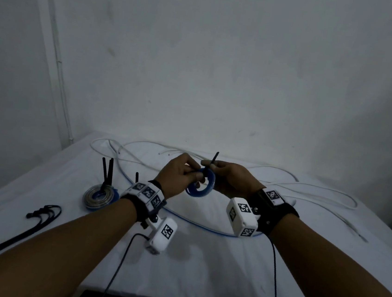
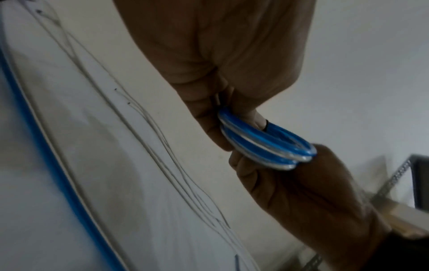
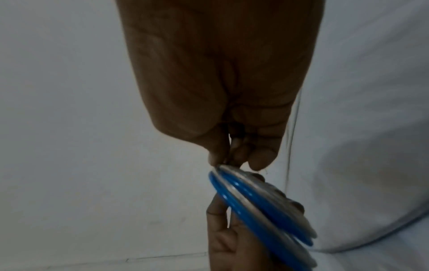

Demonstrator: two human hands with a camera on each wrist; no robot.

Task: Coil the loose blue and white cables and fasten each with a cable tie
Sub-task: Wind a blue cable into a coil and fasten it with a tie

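A: What are the hands doing?

B: Both are raised above the middle of the desk [image 1: 201, 270], which is draped in a white cloth. The left hand [image 1: 180, 173] has its grip closed on a small coil of blue and white cable [image 1: 202, 185], fingers curled round the coil's left side.

A: And the right?

B: The right hand [image 1: 230, 176] pinches a black cable tie [image 1: 214, 160] at the top of that coil; the tie's free end sticks up between the two hands. In the wrist views the coil shows as several stacked blue and white loops, held on edge.

A: Any cable still loose?

B: Yes. A blue strand [image 1: 196, 223] curves along the desk beneath the hands, and white cable [image 1: 306, 189] sprawls in wide loops across the far side and out to the right.

A: Anything else there?

B: A finished coil [image 1: 100, 197] lies at the left, with black tie ends standing up from it. Nearer, at the left edge, a bundle of spare black ties [image 1: 24, 227] rests flat.
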